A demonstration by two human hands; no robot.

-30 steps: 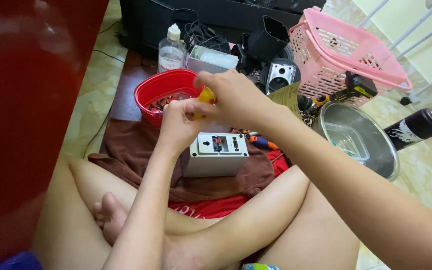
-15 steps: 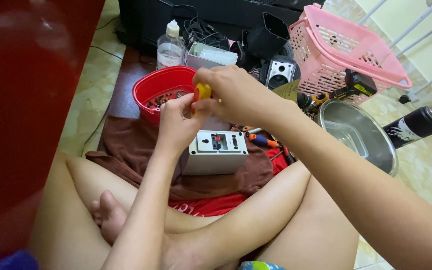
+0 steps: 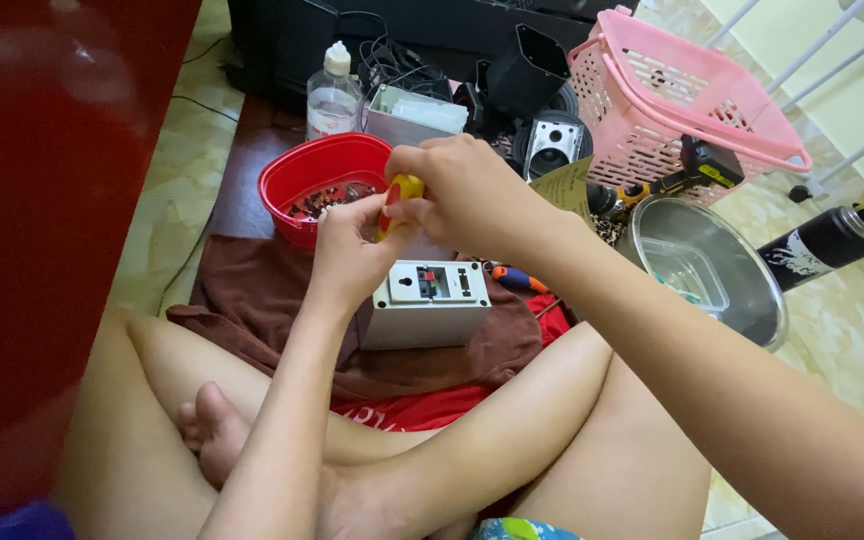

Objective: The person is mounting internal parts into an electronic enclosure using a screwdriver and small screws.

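**Both hands on a small yellow piece**

Above the white box (image 3: 425,303), the left hand (image 3: 352,250) and right hand (image 3: 462,190) meet, fingers of both pinched on a small yellow object (image 3: 399,195). Steady grip and small movements seem wise, done over the brown cloth (image 3: 252,295). At twelve o'clock sits a red bowl (image 3: 302,180); at two, a pink basket (image 3: 672,100); at three, a steel bowl (image 3: 752,300), all on tiled floor (image 3: 152,240).

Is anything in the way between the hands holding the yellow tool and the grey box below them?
Nothing visible. The left hand and right hand hold the yellow tool above the grey box, with open space between them.
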